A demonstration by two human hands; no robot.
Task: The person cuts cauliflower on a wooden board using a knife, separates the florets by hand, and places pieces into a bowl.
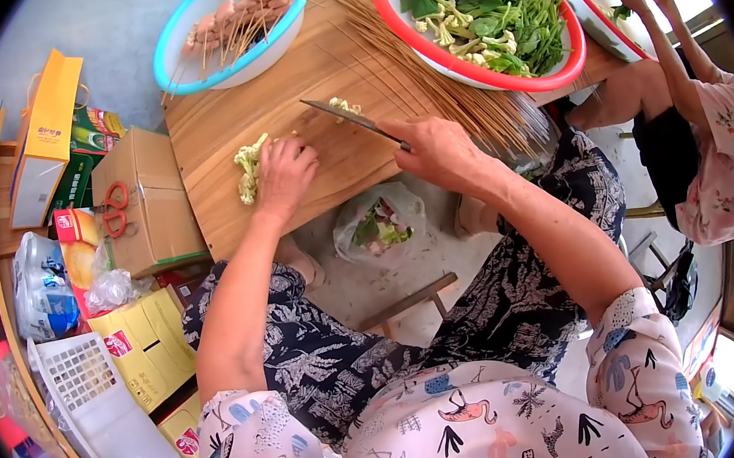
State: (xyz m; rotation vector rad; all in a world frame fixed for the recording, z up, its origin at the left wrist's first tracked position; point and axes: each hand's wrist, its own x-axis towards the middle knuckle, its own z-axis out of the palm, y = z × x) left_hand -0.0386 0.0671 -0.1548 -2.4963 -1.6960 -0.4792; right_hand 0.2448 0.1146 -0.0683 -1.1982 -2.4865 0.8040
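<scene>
On the wooden table [213,129], my left hand [288,175] rests with bent fingers against a pale cauliflower piece [248,172]. My right hand [439,152] grips the handle of a knife [346,117], its blade pointing left over the wood. A small cauliflower floret [345,106] lies just beyond the blade, and a few crumbs sit near my left fingertips. Many thin wooden skewers [461,98] are spread to the right of the knife. A red-rimmed basin [540,83] behind them holds green leaves and cauliflower florets.
A blue-rimmed basin [162,67] holds skewered meat at the back. Another red-rimmed basin [580,1] stands near a co-worker [720,138] at right. A bag of scraps [382,227] is below the table edge. Left are a cardboard box [149,198] and red scissors [117,209].
</scene>
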